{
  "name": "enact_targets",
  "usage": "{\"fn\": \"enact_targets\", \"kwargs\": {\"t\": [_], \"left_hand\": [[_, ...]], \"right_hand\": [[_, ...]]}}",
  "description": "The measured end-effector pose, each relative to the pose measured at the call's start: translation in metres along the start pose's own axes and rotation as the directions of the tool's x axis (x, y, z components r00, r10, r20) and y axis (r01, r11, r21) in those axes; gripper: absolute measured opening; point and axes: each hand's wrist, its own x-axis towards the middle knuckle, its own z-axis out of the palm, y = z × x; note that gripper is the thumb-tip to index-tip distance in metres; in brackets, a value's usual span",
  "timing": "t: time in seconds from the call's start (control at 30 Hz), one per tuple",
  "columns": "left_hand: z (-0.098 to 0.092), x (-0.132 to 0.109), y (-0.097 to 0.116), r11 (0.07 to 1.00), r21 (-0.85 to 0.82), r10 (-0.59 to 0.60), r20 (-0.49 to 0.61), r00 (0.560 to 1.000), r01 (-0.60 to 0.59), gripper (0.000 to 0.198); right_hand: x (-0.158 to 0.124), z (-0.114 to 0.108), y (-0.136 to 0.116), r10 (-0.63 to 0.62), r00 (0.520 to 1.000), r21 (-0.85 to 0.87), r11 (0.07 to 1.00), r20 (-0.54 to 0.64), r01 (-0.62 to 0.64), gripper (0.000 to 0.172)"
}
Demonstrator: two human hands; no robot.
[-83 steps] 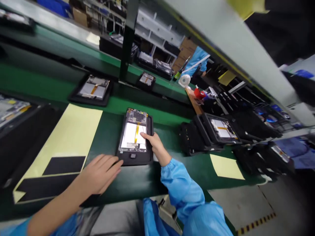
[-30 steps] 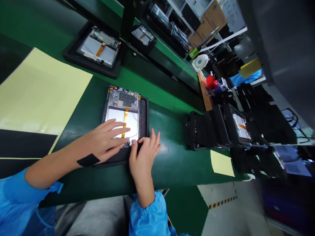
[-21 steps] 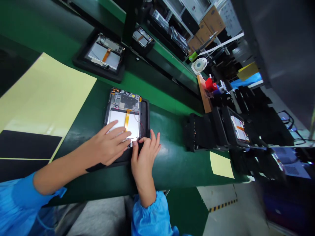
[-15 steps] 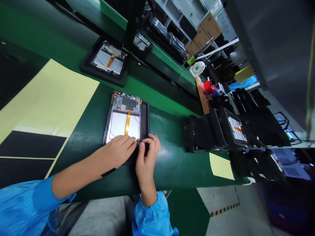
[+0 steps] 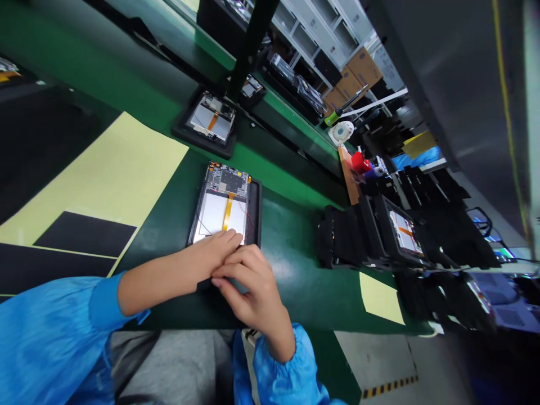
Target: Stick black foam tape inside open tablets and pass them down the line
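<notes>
Green bench (image 5: pixel 295 287), opened tablet (image 5: pixel 219 214), orange ribbon cable (image 5: pixel 228 212)

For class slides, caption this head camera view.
Left hand on opened silver tablet in black tray, right hand beside.

We have an opened tablet (image 5: pixel 219 211) lying flat in a black holding tray (image 5: pixel 257 214), its bare circuit board (image 5: pixel 228 180) at the far end. Below that sits a silvery-white panel (image 5: pixel 211 216) crossed by an orange ribbon cable (image 5: pixel 228 211) (a thin red wire (image 5: pixel 250 222) loops beside it).
</notes>
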Motion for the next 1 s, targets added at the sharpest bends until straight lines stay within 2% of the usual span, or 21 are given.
{"fn": "enact_targets", "kwargs": {"t": [0.1,0.3,0.4,0.47,0.53,0.6,0.63,0.7,0.77,0.83,1.0], "left_hand": [[0.006,-0.001,-0.004,0.993,-0.084,-0.072,0.051,0.996,0.076,0.022],[-0.002,0.009,0.010,0.988,0.001,-0.152,0.144,0.978,0.153,0.027],[-0.008,0.013,0.016,0.984,0.043,-0.179,0.150,0.972,0.175,0.021],[-0.012,0.013,0.016,0.983,0.112,-0.164,0.178,0.970,0.145,0.021],[-0.014,0.011,0.013,0.981,0.177,-0.112,0.193,0.975,0.077,0.029],[-0.012,0.006,0.011,0.985,0.158,-0.080,0.100,0.992,0.063,0.032],[-0.010,0.003,0.009,0.989,0.124,-0.083,0.019,0.996,0.080,0.032],[-0.004,-0.002,0.007,0.987,0.074,-0.127,-0.163,0.978,0.141,0.035],[0.002,-0.006,0.005,0.979,0.075,-0.162,-0.281,0.946,0.189,0.034],[0.005,-0.008,0.005,0.975,0.093,-0.164,-0.324,0.932,0.203,0.031],[-0.001,-0.007,0.010,0.979,0.129,-0.104,-0.336,0.936,0.155,0.024]], "right_hand": [[0.001,0.001,-0.001,0.008,0.999,0.007,1.000,0.031,-0.008,0.009],[0.003,-0.011,-0.014,-0.013,0.988,-0.012,1.000,0.152,0.015,0.009],[0.002,-0.026,-0.023,0.042,0.979,0.051,0.997,0.200,-0.054,0.010],[0.000,-0.040,-0.027,0.123,0.980,0.130,0.981,0.156,-0.143,0.010],[-0.003,-0.052,-0.025,0.236,0.970,0.208,0.948,0.052,-0.242,0.010],[-0.004,-0.060,-0.011,0.374,0.927,0.257,0.895,0.010,-0.364,0.011],[-0.003,-0.062,-0.001,0.440,0.896,0.278,0.854,0.063,-0.440,0.012],[0.001,-0.062,0.025,0.524,0.801,0.294,0.748,0.289,-0.595,0.011],[0.009,-0.058,0.049,0.526,0.699,0.257,0.678,0.485,-0.689,0.010],[0.019,-0.052,0.067,0.517,0.646,0.218,0.660,0.562,-0.718,0.011],[0.036,-0.039,0.081,0.592,0.562,0.150,0.600,0.578,-0.786,0.013]]}}
